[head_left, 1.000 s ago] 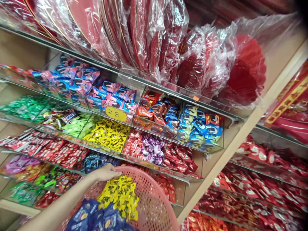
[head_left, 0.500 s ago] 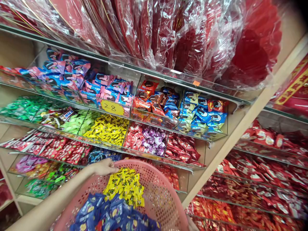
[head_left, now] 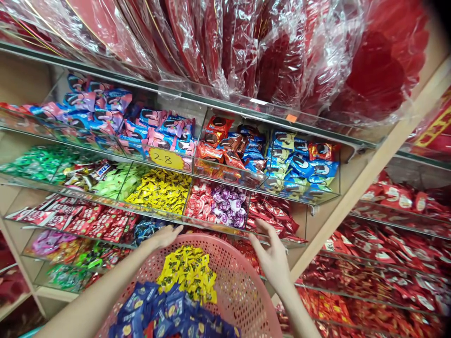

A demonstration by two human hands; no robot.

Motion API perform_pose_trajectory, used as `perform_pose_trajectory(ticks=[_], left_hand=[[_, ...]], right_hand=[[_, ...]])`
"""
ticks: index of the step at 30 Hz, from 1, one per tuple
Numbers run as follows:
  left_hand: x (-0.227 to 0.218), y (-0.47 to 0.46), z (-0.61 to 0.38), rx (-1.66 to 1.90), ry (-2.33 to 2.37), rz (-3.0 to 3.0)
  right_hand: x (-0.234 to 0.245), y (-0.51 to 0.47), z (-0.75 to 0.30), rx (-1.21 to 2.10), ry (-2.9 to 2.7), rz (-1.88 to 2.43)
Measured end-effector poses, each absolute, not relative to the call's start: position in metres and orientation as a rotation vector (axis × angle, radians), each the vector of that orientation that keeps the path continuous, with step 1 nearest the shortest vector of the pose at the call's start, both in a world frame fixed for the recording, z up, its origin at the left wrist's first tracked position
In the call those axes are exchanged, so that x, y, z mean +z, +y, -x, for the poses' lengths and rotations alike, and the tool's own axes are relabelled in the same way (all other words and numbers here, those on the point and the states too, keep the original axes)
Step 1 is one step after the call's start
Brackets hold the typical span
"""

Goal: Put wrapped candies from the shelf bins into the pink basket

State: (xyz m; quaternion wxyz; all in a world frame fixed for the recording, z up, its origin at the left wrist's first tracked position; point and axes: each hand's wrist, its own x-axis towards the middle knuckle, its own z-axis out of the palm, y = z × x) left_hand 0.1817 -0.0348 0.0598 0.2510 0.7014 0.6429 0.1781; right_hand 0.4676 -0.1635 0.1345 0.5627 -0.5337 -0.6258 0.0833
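Note:
A pink perforated basket [head_left: 232,291] sits low in front of me, holding yellow sweets [head_left: 188,272] and blue packets [head_left: 165,312]. My left hand [head_left: 164,235] rests on the basket's far rim, fingers stretched out with nothing in them. My right hand [head_left: 271,256] is raised beside the basket's right rim, fingers spread and empty, just below a shelf bin of red packets [head_left: 271,213]. A bin of pink and purple sweets [head_left: 218,206] lies between the two hands, slightly above them.
Glass-fronted shelf bins hold yellow sweets [head_left: 160,190], green sweets [head_left: 38,159], blue and red biscuit packs [head_left: 296,166] and a yellow "28" price tag [head_left: 165,158]. Red items wrapped in plastic [head_left: 246,47] fill the top shelf. A wooden upright [head_left: 369,173] separates more red packets at the right.
My right hand has come up into view beside the basket. My left hand has opened its fingers on the rim. The basket has risen slightly in view.

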Motion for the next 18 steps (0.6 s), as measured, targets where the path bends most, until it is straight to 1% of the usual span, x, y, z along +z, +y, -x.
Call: perform_pose_trajectory(ticks=[3,7,12,18], left_hand=[[0.055,-0.036,-0.186,0.388,1.834,-1.912],[0.049,-0.040,-0.184,0.359,1.874,-1.926],[0.047,-0.039,-0.180,0.357,1.824,-1.872],[0.047,-0.035,-0.181,0.307,1.850,-1.862]], right_hand=[[0.158,-0.139,-0.442,-0.050,-1.700,1.260],[0.173,-0.110,-0.434,-0.293,-1.740,1.347],[0.172,-0.096,-0.443,-0.473,-1.588,1.531],[0.169,-0.091,-0.431,-0.635,-1.577,1.712]])
